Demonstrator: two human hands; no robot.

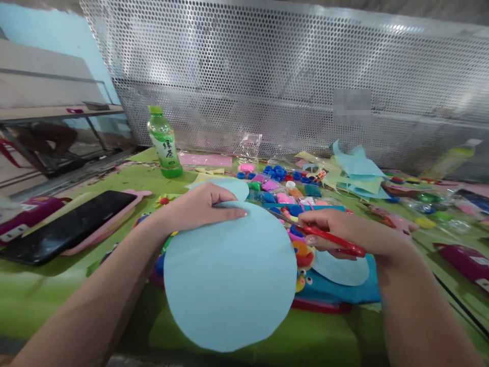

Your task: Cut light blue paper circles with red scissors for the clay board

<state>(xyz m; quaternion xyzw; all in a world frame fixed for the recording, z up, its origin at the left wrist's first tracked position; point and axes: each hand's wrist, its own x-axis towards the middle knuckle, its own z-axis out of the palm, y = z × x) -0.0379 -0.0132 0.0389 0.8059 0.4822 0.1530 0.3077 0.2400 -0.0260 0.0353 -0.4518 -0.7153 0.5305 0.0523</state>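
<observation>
A large, roughly round sheet of light blue paper (pixel 231 280) hangs over the front of the table. My left hand (pixel 206 206) pinches its top edge, thumb on the near face. Red-handled scissors (pixel 336 240) are gripped in my right hand (pixel 332 227), fingers closed around the handles. Their blades point left to the paper's upper right edge; whether they cut into it I cannot tell. Behind my left hand lies another light blue paper piece (pixel 235 187). Beneath my right hand, a light blue paper piece (pixel 344 270) rests on a darker blue sheet (pixel 344 291).
A green tea bottle (pixel 166 145) stands at the back left. On the left lies a black phone (pixel 72 224). Several blue caps (pixel 277 172) and packets of coloured clay sit mid-table. Crumpled paper scraps (pixel 359 171) lie at the back right, before a perforated metal panel (pixel 244 76).
</observation>
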